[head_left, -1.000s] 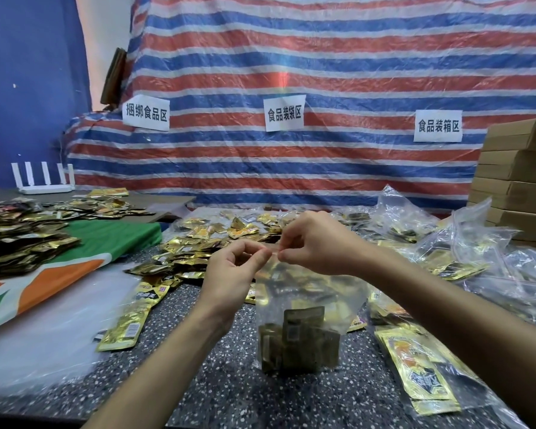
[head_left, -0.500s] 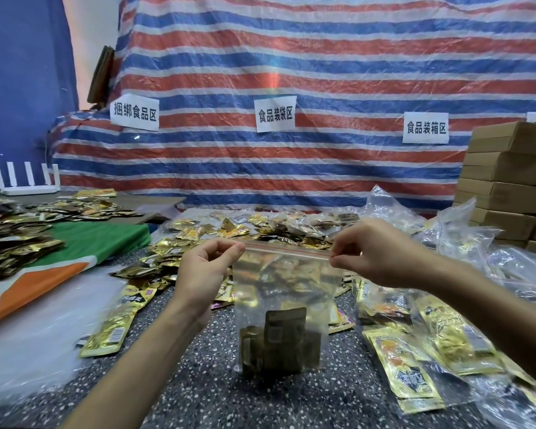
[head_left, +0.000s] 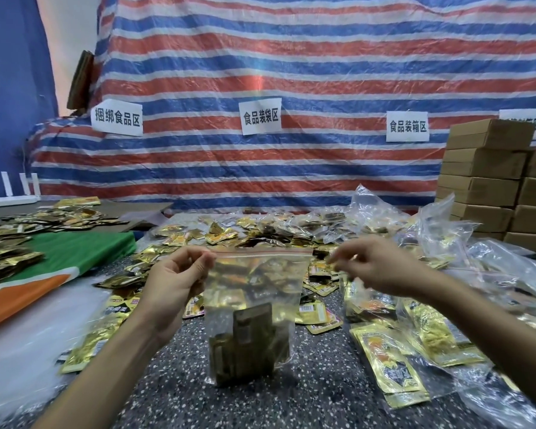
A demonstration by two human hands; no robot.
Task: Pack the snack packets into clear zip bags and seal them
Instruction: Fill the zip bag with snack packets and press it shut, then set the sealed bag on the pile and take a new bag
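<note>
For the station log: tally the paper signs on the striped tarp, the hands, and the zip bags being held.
Paper signs: 4, one partly behind the boxes
Hands: 2, left hand and right hand
Zip bag held: 1, by the left hand
Total: 7

Bright, even light; right hand [head_left: 384,264] motion-blurred; edges bowed.

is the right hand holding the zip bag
No, the right hand hangs clear of the zip bag, which only the left hand pinches at its top corner.
</note>
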